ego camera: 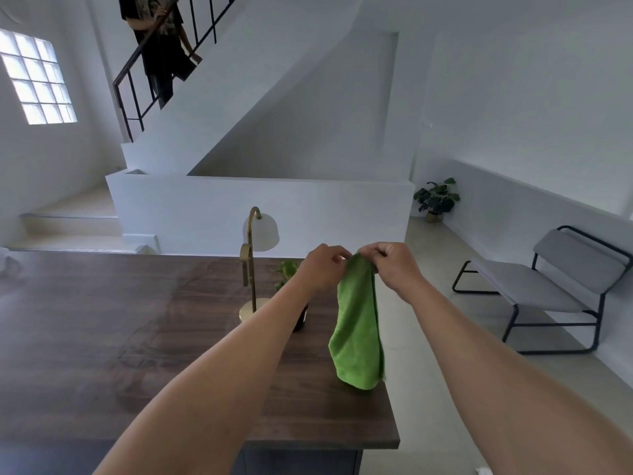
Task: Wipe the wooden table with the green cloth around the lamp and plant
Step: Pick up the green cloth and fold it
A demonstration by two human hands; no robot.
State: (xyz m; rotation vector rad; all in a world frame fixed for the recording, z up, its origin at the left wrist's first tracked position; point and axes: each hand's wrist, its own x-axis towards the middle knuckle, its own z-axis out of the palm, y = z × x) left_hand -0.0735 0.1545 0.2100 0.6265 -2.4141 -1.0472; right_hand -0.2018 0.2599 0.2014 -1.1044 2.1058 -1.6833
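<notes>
- Grip state: the left hand (322,269) and the right hand (394,265) each pinch the top edge of the green cloth (358,330) between curled fingers and thumb. The two hands nearly touch.
- Cloth position: the green cloth hangs in the air to the right of the lamp (250,265), above the right end of the wooden table (137,320). Its lower hem appears clear of the surface, so wiping is not yet under way.
- Hazard, lamp: the lamp has a small round base and a tall thin stem. A loose, hanging cloth swept in from the right can snag the stem and tip it.
- Hazard, plant: the plant (286,272) stands just right of the lamp, largely hidden behind the left forearm. Its pot is probably light, so a forearm or cloth pass can knock it over.
- Hazard, coverage: a bunched cloth leaves the narrow gap between lamp and plant unwiped.
- Hazard, edge: the table ends not far to the right of the lamp, so a released pinch can drop the cloth to the floor.
</notes>
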